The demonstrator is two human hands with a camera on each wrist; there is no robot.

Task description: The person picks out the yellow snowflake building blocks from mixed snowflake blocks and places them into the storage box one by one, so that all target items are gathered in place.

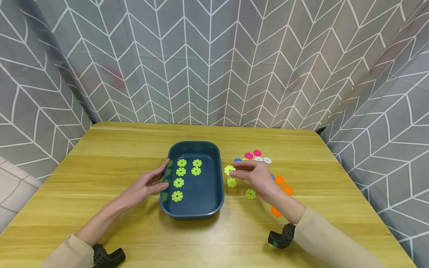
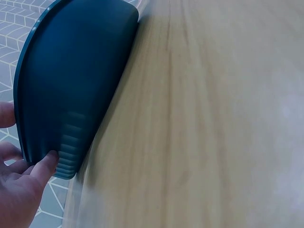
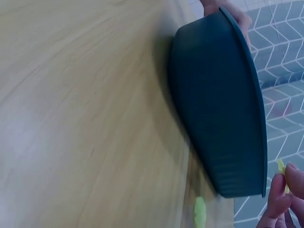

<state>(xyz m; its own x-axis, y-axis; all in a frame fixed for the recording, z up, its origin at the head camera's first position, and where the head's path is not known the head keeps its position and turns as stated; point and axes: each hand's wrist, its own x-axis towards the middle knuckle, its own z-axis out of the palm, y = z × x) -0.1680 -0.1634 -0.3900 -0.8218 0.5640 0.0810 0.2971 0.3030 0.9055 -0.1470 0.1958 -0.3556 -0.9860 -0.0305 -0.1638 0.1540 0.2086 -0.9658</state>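
Observation:
A dark blue tray stands on the table, with several yellow-green notched discs lying in two columns on its floor. My left hand holds the tray's left side, fingers at the rim and thumb against the wall; the left wrist view shows the fingertips on the outer wall. Between thumb and fingers, my right hand pinches a yellow-green disc just off the tray's right rim. In the right wrist view that pinched disc appears edge-on. Beneath the right hand lies another yellow-green disc.
Around the right hand lie loose discs: pink ones, white ones, orange ones, a partly hidden blue one and a yellow-green one. A patterned grey curtain hangs behind the wooden table.

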